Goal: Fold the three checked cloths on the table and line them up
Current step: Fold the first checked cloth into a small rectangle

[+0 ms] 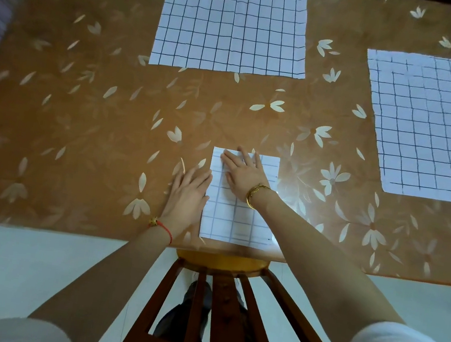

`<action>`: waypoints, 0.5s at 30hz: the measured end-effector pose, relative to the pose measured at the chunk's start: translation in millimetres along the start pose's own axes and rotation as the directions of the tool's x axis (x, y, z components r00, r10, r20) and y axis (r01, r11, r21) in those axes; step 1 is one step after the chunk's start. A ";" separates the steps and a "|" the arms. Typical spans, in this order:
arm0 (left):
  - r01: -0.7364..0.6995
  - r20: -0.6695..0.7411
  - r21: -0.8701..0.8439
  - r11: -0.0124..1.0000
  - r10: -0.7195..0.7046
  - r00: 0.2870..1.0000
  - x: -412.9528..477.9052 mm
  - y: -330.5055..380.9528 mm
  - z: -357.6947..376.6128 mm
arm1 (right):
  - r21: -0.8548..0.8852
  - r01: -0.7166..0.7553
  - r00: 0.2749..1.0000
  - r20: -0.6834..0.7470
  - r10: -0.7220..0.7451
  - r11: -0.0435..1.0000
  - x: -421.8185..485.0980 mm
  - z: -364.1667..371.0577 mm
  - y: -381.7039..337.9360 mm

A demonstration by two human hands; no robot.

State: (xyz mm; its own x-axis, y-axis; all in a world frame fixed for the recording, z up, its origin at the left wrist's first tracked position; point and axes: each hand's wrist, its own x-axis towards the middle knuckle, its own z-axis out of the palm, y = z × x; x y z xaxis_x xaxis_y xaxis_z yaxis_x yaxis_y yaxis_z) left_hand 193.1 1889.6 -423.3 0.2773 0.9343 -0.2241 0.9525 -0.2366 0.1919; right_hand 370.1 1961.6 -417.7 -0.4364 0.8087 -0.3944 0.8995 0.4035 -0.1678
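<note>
On floral table (80, 121), released left grip (186, 194) and right grip (242, 174) touch the folded cloth (236, 221).

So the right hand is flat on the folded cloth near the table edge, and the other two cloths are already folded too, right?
Not quite. The right hand is flat on the folded cloth near the edge of the table, but the other two are not folded: the head view shows the far cloth and the right-side cloth both spread open.
</note>
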 end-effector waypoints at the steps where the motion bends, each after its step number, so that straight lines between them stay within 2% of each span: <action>1: -0.002 0.002 -0.007 1.000 0.002 1.000 -8.0 0.7 1.4 | -0.005 -0.010 1.000 0.008 0.010 1.000 -0.2 -0.6 -1.2; 15: -0.044 -0.080 -0.206 0.978 0.028 0.996 -102.6 15.7 16.1 | -0.118 -0.068 0.988 0.132 0.084 0.991 -1.3 -9.8 -12.6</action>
State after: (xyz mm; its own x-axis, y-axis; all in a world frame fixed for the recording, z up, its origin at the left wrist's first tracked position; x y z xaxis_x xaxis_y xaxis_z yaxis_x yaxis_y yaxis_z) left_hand 181.7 1785.7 -412.7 0.2926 0.9458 -0.1411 0.8929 -0.2173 0.3944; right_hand 359.1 1959.6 -406.2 -0.3524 0.7763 -0.5226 0.9182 0.3948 -0.0327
